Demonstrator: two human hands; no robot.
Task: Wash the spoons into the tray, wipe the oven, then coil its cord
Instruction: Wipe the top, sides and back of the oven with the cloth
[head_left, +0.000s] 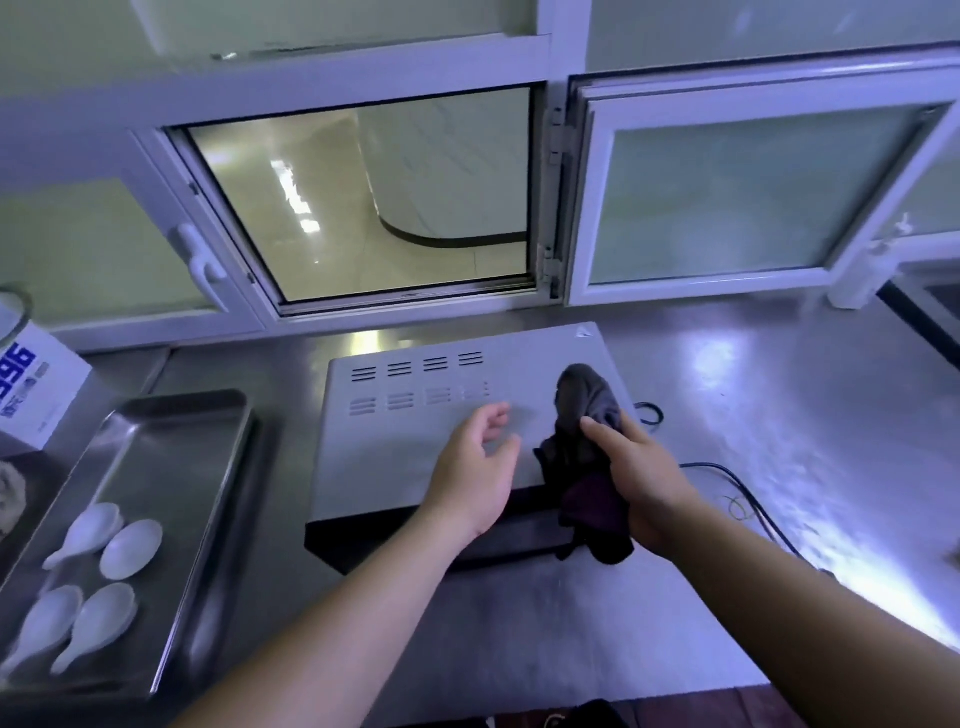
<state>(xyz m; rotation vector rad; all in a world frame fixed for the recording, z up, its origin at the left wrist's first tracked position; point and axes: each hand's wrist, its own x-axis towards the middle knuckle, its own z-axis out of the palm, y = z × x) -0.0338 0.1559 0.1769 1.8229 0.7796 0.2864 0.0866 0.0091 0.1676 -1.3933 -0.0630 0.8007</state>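
Your two bare forearms come in from the bottom edge, both reaching to the oven (415, 431), which sits on the stainless counter (769, 384) just below an open window (363, 208). Left hand (475, 470): palm turned inward, fingers loose and slightly spread, holding nothing, poised over the oven's pale top near the vent slots; whether it touches the metal cannot be told. Right hand (641, 480): thumb laid across and fingers curled round a bunched dark cloth (584, 426). The cloth's upper end stands against the oven top near its right edge, and its lower folds hang down over the black front. The black cord (740, 486) lies loose on the counter to the right of the oven, with one loop showing just past the oven's right rear side and a longer run trailing toward you. It is not coiled. To the left, a steel tray (176, 457) sits apart from the oven, long side running away from you. In its near end lie four white ceramic spoons (130, 548), two in front and two behind, close together, handles pointing toward the tray's near-left corner. The far half of the tray is bare metal. Beyond the tray's far-left corner stands a white box (36, 395) with blue print.
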